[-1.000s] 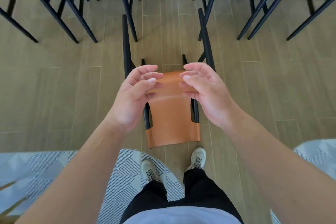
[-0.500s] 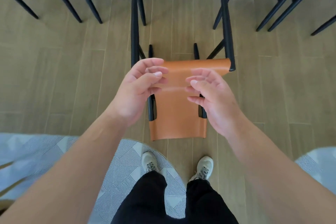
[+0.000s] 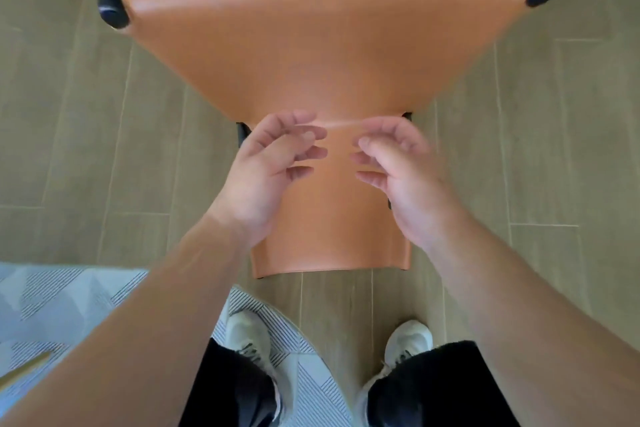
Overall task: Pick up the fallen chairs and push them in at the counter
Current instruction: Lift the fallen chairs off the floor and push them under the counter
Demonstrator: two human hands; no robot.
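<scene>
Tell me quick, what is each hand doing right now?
Left hand: open, fingers loosely curled, holding nothing.
Right hand: open, fingers loosely curled, holding nothing.

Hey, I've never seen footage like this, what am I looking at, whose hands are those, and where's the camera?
There is no machine: a person wears a camera on the head, looking down. The left hand and right hand hover, fingers loosely curled, over an orange chair with a black frame, lying on the wood floor. Neither hand holds anything. Below are the person's white shoes and a patterned rug.
</scene>
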